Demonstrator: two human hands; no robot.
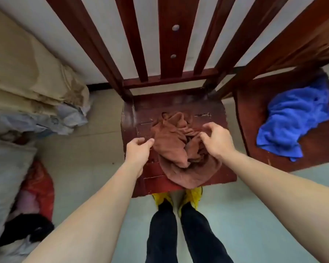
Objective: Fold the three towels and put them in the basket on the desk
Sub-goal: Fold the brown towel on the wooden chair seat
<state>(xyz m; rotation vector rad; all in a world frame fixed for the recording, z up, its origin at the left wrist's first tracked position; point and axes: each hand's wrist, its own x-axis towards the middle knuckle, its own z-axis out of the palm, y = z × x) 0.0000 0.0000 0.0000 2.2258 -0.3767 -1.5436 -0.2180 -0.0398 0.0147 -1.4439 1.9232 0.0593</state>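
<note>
A crumpled brown towel point(177, 149) lies on the seat of a dark red wooden chair point(133, 118) right in front of me. My left hand point(138, 151) hovers at the towel's left edge, fingers loosely curled and thumb touching the cloth, holding nothing firmly. Over the towel's right side my right hand point(216, 138) has its fingers curved above the folds, with nothing gripped. A crumpled blue towel point(294, 118) lies on a second wooden chair point(254, 114) to the right. No basket or desk is in view.
The chair's slatted back point(171, 44) rises against a white wall. At the left are stacked beige cushions point(27, 76), plastic bags point(65, 118) and a red bag point(40, 183) on the floor. My feet in yellow shoes point(177, 198) stand under the seat's front edge.
</note>
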